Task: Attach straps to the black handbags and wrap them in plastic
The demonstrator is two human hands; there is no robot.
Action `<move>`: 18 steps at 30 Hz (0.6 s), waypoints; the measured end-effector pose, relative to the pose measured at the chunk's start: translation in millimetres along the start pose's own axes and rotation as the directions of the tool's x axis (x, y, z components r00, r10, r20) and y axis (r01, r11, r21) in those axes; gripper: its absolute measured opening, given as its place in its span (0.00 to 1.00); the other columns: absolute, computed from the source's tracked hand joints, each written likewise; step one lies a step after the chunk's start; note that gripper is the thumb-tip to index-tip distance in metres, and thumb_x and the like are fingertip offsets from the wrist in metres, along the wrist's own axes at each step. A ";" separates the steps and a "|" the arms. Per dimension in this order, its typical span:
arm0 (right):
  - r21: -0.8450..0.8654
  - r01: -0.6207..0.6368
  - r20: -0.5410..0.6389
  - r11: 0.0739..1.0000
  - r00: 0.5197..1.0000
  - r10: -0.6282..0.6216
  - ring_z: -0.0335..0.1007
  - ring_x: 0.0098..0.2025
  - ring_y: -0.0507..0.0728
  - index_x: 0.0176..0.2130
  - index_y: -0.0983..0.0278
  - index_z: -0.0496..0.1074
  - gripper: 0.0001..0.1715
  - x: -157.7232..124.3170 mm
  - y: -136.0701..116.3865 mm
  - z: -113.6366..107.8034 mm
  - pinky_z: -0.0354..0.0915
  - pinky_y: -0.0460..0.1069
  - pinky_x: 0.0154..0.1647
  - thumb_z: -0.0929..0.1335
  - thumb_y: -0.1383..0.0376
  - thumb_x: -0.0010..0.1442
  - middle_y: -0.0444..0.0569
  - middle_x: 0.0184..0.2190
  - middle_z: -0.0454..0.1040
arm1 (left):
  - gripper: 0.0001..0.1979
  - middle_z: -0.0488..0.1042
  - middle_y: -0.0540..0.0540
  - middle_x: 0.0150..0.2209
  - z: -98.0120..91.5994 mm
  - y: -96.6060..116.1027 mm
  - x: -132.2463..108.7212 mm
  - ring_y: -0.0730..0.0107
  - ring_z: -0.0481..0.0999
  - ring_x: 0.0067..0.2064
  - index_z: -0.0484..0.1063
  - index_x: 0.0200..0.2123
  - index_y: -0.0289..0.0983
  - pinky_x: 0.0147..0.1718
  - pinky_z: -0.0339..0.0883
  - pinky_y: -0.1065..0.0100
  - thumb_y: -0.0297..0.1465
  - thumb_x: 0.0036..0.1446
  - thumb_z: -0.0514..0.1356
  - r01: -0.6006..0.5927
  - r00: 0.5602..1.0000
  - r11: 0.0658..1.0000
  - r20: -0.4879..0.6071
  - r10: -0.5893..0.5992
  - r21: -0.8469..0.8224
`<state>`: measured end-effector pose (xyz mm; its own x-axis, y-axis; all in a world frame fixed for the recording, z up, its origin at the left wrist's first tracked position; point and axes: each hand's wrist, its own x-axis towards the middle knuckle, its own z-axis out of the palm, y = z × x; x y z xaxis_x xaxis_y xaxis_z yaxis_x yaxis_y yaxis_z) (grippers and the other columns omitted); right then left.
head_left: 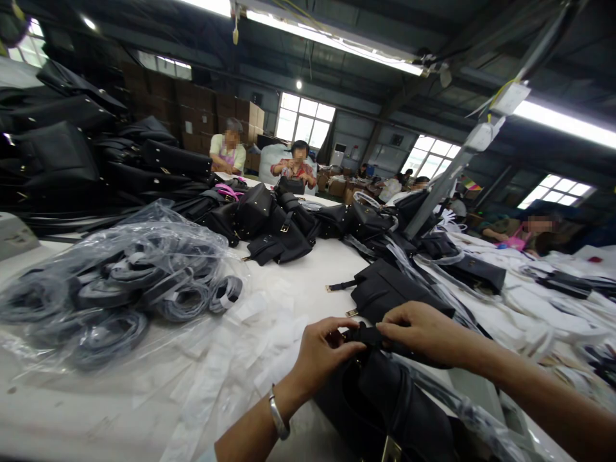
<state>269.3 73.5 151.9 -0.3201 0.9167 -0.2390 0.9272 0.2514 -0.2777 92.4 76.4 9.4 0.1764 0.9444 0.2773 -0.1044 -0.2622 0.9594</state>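
A black handbag [414, 404] with a gold-coloured buckle [391, 449] lies in front of me at the bottom of the view. Above its opening, my left hand [327, 350] pinches the end of a black strap [370, 335] between thumb and fingers. My right hand [414, 327] is closed on the same strap a little further right. Whether the strap end is joined to the bag is hidden by my fingers. Just beyond my hands lies another black bag [385, 289] with a buckled strap.
Coiled grey straps [129, 276] in clear plastic lie on the white table [317, 276] at left. Black bags [269, 224] spread across the far side, with a tall pile [52, 147] at far left. A slanted metal post [447, 179] rises at right. Several people sit beyond.
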 end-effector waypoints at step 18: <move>-0.213 -0.002 -0.110 0.977 0.994 -0.022 0.76 0.35 0.58 0.38 0.65 0.82 0.21 1.1 -12.7 17.6 0.58 0.47 0.29 0.63 0.57 0.62 0.53 0.34 0.83 | 0.18 0.82 0.53 0.28 -4.9 -14.2 3.4 0.60 0.82 0.30 0.81 0.40 0.45 0.33 0.76 0.69 0.46 0.47 0.68 0.036 0.999 0.965 -0.047 -0.025 0.259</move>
<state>253.7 65.9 138.8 -0.3171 0.9396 -0.1287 0.9480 0.3101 -0.0722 89.7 84.4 -3.5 0.1326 0.9590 0.2505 0.1594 -0.2701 0.9495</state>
